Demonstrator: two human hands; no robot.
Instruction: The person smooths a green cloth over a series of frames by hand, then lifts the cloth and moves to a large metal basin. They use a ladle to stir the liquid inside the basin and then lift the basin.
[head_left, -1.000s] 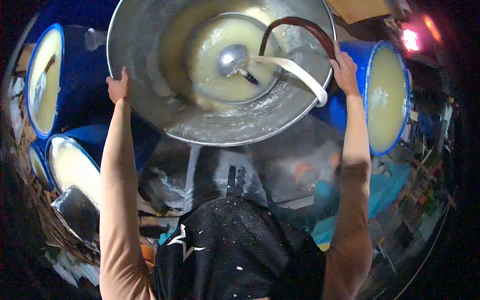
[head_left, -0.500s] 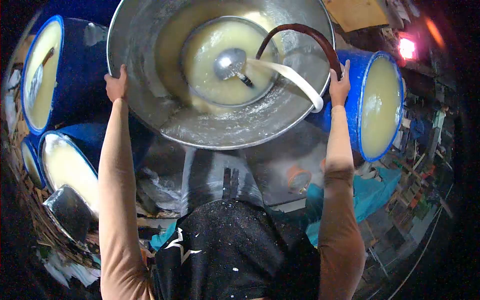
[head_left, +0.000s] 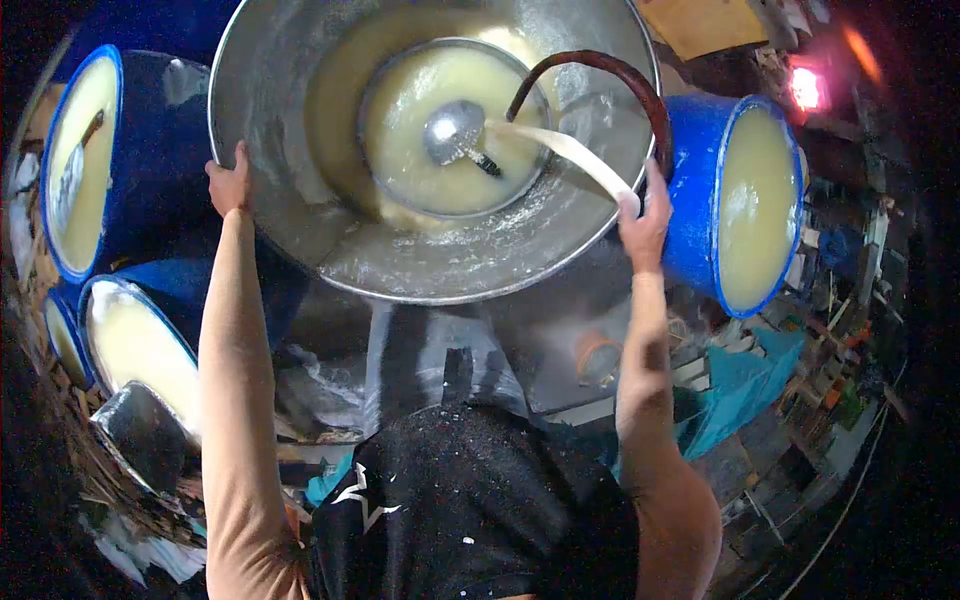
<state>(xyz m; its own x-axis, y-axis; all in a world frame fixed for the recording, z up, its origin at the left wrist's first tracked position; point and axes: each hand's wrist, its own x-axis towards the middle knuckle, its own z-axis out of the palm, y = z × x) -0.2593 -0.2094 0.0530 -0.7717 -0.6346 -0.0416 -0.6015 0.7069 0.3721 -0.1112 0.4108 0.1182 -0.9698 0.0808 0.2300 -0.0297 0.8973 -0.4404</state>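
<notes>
A large metal basin (head_left: pixel 440 265) stands in front of me with pale yellow liquid (head_left: pixel 440 150) pooled in its middle. A metal ladle (head_left: pixel 452 133) lies in the liquid, and its long white handle (head_left: pixel 575 155) slants out over the right rim. A dark red hose (head_left: pixel 620 85) arches over that rim into the basin. My left hand (head_left: pixel 230 182) grips the basin's left rim. My right hand (head_left: pixel 643 218) is at the right rim, on the end of the white handle.
Blue barrels full of pale liquid ring the basin: one at the right (head_left: pixel 745 200), one at the upper left (head_left: pixel 85 150), another at the lower left (head_left: pixel 140 340). A metal scoop (head_left: pixel 140 430) rests at the lower left. Clutter and teal sheeting (head_left: pixel 735 385) lie at the right.
My right hand has slid down the right rim from beside the hose to the end of the ladle's white handle. My left hand has stayed on the left rim.
</notes>
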